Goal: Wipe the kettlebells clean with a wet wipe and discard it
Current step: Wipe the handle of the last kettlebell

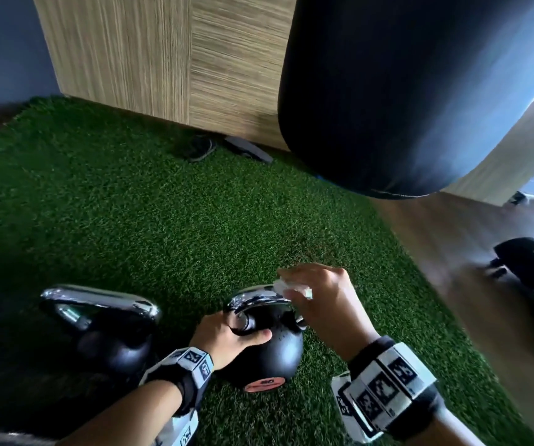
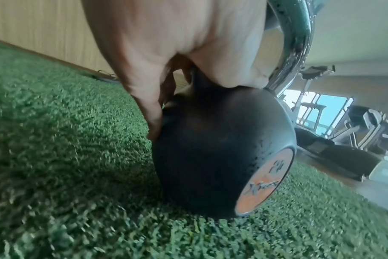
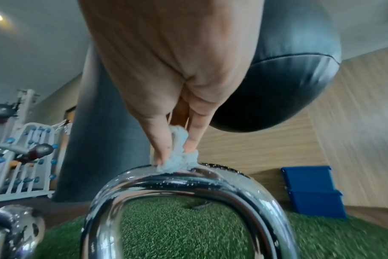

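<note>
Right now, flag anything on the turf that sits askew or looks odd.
The right kettlebell is tipped over toward the camera, its orange base disc off the turf. The left hand holds it tilted while the right hand rubs a wipe on its handle. The left kettlebell stands upright.

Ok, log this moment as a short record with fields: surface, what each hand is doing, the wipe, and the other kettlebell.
surface: green artificial turf
left hand: grips the black kettlebell with the orange base label, tilted on the turf
right hand: pinches the crumpled white wet wipe
wipe: pressed on top of the chrome handle, which shows droplets
second kettlebell: black with chrome handle, to the left, untouched
</note>
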